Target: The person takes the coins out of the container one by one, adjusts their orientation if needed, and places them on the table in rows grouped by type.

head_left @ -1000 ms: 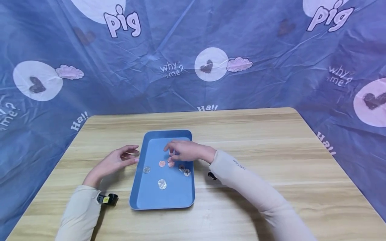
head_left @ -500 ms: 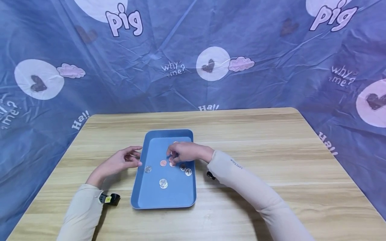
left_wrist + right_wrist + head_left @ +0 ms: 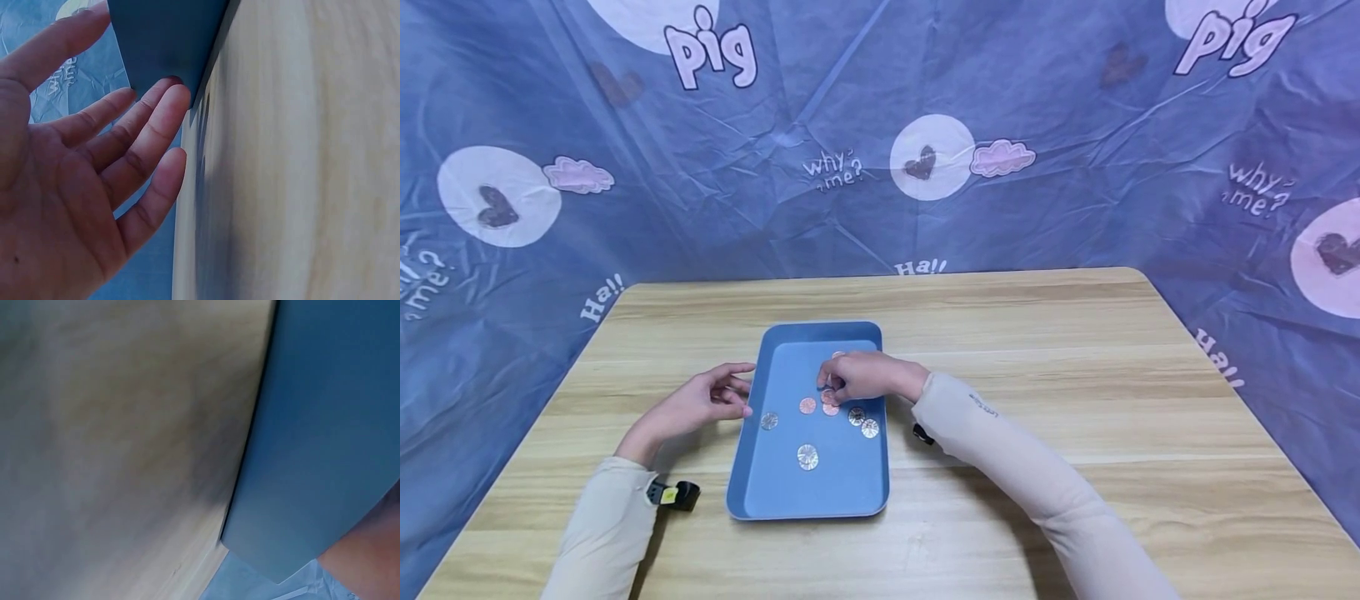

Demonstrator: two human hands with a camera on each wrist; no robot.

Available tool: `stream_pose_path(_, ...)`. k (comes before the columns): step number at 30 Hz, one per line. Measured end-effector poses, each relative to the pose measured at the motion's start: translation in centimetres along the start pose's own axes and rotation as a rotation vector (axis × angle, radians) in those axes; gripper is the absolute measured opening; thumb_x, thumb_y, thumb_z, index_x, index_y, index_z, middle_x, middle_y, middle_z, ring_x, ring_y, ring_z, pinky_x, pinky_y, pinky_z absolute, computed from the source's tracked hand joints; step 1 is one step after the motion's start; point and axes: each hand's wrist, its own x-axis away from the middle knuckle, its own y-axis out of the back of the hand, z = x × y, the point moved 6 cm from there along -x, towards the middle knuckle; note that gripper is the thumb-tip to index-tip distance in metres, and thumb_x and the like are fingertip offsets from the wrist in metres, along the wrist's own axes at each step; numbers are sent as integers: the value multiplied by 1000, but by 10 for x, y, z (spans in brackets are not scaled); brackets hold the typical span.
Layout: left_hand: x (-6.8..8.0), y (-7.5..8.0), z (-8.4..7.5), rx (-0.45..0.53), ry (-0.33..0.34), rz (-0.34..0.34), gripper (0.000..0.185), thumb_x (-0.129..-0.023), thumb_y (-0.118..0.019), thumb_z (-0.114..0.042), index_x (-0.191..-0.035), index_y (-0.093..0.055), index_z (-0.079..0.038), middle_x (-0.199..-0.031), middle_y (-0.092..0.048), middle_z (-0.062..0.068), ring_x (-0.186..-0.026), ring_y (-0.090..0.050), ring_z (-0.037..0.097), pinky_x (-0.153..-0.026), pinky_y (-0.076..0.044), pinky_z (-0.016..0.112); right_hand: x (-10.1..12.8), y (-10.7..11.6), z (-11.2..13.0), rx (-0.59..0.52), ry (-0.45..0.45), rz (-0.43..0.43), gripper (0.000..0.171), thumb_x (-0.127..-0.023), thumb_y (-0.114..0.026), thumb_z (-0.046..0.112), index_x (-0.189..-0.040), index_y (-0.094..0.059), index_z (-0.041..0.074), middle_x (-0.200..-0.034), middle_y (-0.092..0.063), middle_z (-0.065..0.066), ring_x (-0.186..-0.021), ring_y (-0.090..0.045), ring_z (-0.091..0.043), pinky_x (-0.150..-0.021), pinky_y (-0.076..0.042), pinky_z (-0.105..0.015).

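In the head view a blue rectangular tray [image 3: 808, 492] holds several round, coin-like discs with radial markings, some coppery, some silvery. My right hand [image 3: 868, 377] reaches over its right rim, fingers bent down. Thumb and index finger sit right at a pair of coppery discs [image 3: 830, 409]; I cannot tell whether they pinch one. To the left lies another coppery disc [image 3: 807, 406]. My left hand [image 3: 700, 404] has loosely spread fingers, their tips at the tray's left wall. In the left wrist view the fingers [image 3: 159, 119] overlap the outer wall [image 3: 169, 50].
Two silvery discs [image 3: 863, 422] lie near the tray's right wall, another silvery disc [image 3: 769, 421] near the left, and more silvery discs [image 3: 807, 457] toward the front. The tray stands on a wooden table [image 3: 1037, 367]. A printed blue cloth [image 3: 850, 225] hangs behind.
My right thumb and index finger have drawn closer together, down at the coppery discs. The left hand has stayed by the tray's left edge; the whole view has shifted slightly.
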Motion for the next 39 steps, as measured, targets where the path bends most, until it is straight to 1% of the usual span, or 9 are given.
stream_pose_path(4,0,0,1,11,13,2,74,-86,-73,-14,-144,-33,6,-122,-57,28,-93,-62,9,-81,-51,22,-2,-1,0,9,5,-3,23,-89,-69,19,-112,-67,19,-84,-61,8,-78,-52,-5,-71,-43,-21)
stream_pose_path(11,0,1,2,14,16,5,75,-86,-73,-14,-145,-32,6,-123,-57,29,-94,-63,11,-82,-51,23,-2,-2,0,19,16,-1,15,-89,-69,18,-103,-69,21,-81,-58,9,-76,-51,-6,-69,-41,-21)
stream_pose_path(18,1,1,1,21,17,6,75,-86,-73,-14,-145,-32,6,-123,-57,29,-94,-63,10,-82,-52,22,-3,-3,0,14,25,20,5,-90,-69,22,-94,-66,22,-77,-55,11,-72,-49,-4,-66,-39,-20)
stream_pose_path(22,1,1,1,11,21,1,74,-86,-73,-15,-145,-32,5,-123,-57,29,-95,-62,12,-82,-51,22,-4,-5,-1,10,31,43,6,-90,-68,24,-90,-63,21,-75,-53,10,-69,-47,-5,-65,-37,-20)
stream_pose_path(27,0,1,1,6,22,-1,74,-86,-73,-15,-145,-32,5,-123,-57,28,-98,-61,16,-82,-51,22,-3,-6,-3,17,31,46,8,-88,-70,23,-89,-62,21,-76,-53,10,-69,-47,-5,-64,-37,-19)
stream_pose_path(30,0,1,0,7,19,1,74,-86,-72,-15,-145,-32,5,-124,-57,28,-100,-61,18,-83,-51,22,-2,-4,-3,4,24,41,10,-87,-71,23,-90,-61,21,-78,-54,10,-71,-48,-5,-66,-39,-19)
stream_pose_path(35,0,1,1,11,17,0,75,-85,-73,-14,-145,-32,6,-126,-55,29,-98,-62,13,-83,-50,22,0,-3,-2,-26,20,37,12,-86,-72,23,-91,-61,21,-83,-56,9,-75,-51,-6,-70,-41,-20)
stream_pose_path(39,1,1,1,16,13,1,76,-85,-73,-15,-145,-32,6,-128,-54,30,-95,-62,10,-83,-50,22,2,0,-1,-49,33,31,12,-86,-71,22,-93,-61,19,-85,-57,8,-78,-52,-6,-73,-43,-20)
